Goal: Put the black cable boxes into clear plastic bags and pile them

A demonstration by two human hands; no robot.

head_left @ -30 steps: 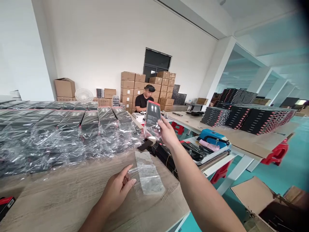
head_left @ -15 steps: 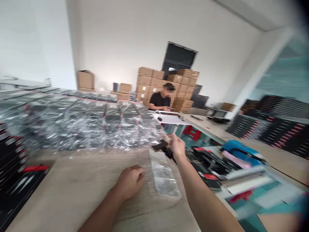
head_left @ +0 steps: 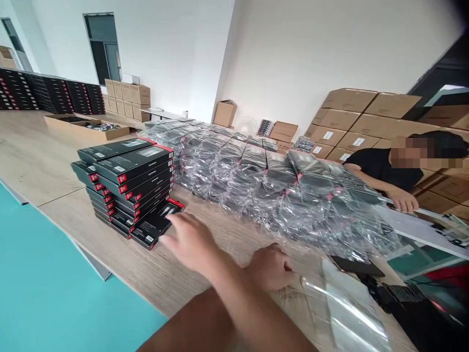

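Observation:
My right hand [head_left: 188, 240] reaches across my left arm toward a stack of black boxes with red ends [head_left: 128, 181] on the wooden table [head_left: 54, 166]. Its fingers are stretched out, blurred by motion, and hold nothing. They hover just right of a single black box [head_left: 156, 225] lying at the foot of the stack. My left hand [head_left: 271, 266] rests on the table with fingers curled, pinching the edge of a clear plastic bag [head_left: 344, 308] that lies flat to its right.
Behind my hands spread rows of black boxes in shiny plastic wrap [head_left: 274, 190]. A dark phone [head_left: 357, 267] lies by the bag. A co-worker in black [head_left: 377, 168] sits at the far right before stacked cartons [head_left: 351, 117]. Teal floor [head_left: 54, 283] lies left of the table edge.
The view has swung left. My right hand let go of the boxed item it held up and has crossed over to the stack of black boxes. The left hand stays on the bag.

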